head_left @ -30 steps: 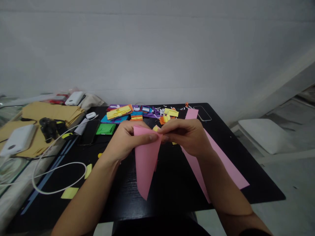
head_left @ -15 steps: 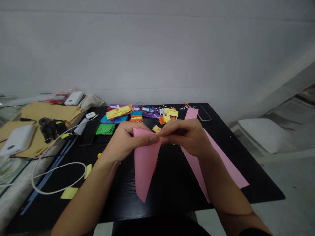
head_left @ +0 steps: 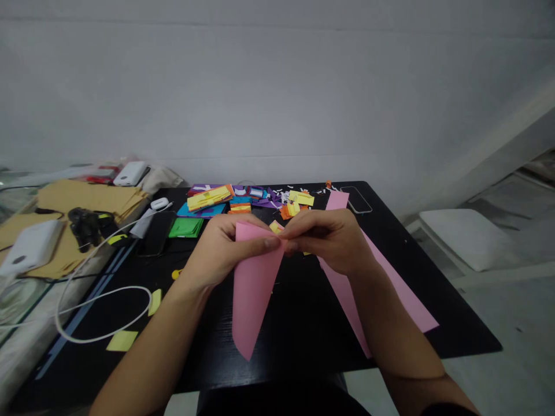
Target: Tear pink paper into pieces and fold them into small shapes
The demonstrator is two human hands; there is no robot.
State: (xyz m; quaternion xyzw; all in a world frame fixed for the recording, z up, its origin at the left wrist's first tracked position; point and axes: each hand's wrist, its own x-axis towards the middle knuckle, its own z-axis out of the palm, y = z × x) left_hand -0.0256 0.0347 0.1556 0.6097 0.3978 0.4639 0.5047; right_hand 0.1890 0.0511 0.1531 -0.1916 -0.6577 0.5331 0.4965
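Note:
A pink sheet of paper (head_left: 255, 283), curved and folded over, hangs from my fingers above the black table (head_left: 299, 341). My left hand (head_left: 229, 245) grips its upper part, thumb in front and fingers behind. Pressed close beside it, my right hand (head_left: 327, 237) pinches the sheet's upper right corner between thumb and forefinger. Beneath my right forearm lies more pink paper (head_left: 403, 283), stretching along the right side of the table. The far side of the held sheet is hidden.
Folded yellow strips (head_left: 210, 197), green paper (head_left: 186, 227) and coloured scraps (head_left: 273, 196) lie along the back. A dark phone (head_left: 158, 233), white cable (head_left: 104, 338) and yellow sticky notes (head_left: 122, 341) are at left. A clear phone case (head_left: 356, 199) sits at the back right.
The lower end of the held pink sheet has swung slightly left and down. Both hands keep nearly the same place and grip.

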